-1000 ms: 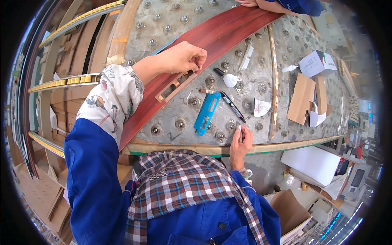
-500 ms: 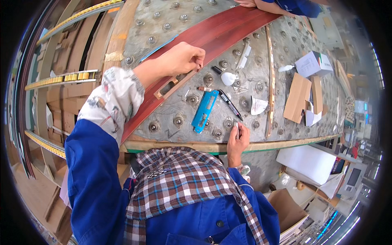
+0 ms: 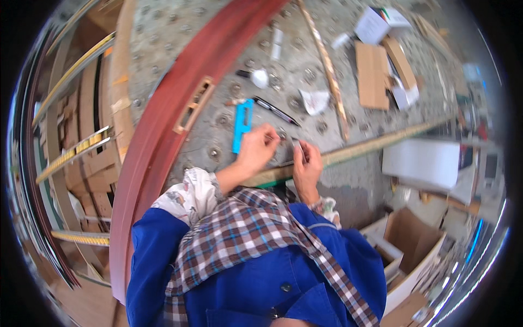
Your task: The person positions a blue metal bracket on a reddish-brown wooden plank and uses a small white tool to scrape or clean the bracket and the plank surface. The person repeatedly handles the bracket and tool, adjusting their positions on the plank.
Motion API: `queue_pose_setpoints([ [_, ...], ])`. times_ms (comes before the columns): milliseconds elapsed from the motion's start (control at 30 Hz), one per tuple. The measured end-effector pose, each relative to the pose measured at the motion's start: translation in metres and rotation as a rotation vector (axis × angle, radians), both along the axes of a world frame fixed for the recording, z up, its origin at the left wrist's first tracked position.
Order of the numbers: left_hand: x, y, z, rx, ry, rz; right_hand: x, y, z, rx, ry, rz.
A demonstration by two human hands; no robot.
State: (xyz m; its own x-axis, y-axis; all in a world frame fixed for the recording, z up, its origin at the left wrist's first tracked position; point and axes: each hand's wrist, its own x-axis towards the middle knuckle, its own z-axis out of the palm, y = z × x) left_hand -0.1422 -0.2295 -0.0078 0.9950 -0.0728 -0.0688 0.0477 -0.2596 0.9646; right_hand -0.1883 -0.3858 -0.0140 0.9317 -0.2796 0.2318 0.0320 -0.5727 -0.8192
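Note:
My left hand (image 3: 259, 146) is closed in a pinch just above the near edge of the table; whatever its fingertips hold is too small to make out. Close to its right, my right hand (image 3: 308, 166) is also pinched, around a small pale thing that I cannot name. Left of both lies a long dark-red wooden board (image 3: 204, 52) with a long slot framed in bare wood (image 3: 194, 104) cut into its edge. Beside my left hand rests a blue slotted template (image 3: 242, 124). A black marker pen (image 3: 277, 111) slants beyond my hands.
A white rounded object (image 3: 260, 78), a white scrap (image 3: 315, 101) and a white strip (image 3: 277, 44) lie on the studded metal table (image 3: 218, 133). A wooden strip (image 3: 327, 71) crosses it. Cardboard (image 3: 372, 76) and a white box (image 3: 372, 26) are far right; a yellow roller rack (image 3: 76, 155) stands left.
My left hand has left the slot in the red board and come down beside my right hand. The view has turned, and the other person's arm at the far end is out of view.

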Motion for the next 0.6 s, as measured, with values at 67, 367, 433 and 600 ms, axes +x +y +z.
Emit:
queue_pose_setpoints([
  [67,0.005,-0.001,-0.006,0.032,0.055,-0.016,0.001,-0.004,-0.01,0.078,0.005,-0.045],
  [367,0.016,-0.01,0.012,0.227,0.165,-0.138,-0.004,-0.006,-0.001,0.037,0.015,-0.051],
  [433,0.012,-0.014,0.009,0.23,0.177,-0.133,-0.005,-0.01,-0.003,0.06,-0.005,-0.031],
  [600,0.009,-0.017,-0.002,0.361,0.054,-0.19,-0.01,-0.023,-0.001,-0.188,-0.104,0.101],
])
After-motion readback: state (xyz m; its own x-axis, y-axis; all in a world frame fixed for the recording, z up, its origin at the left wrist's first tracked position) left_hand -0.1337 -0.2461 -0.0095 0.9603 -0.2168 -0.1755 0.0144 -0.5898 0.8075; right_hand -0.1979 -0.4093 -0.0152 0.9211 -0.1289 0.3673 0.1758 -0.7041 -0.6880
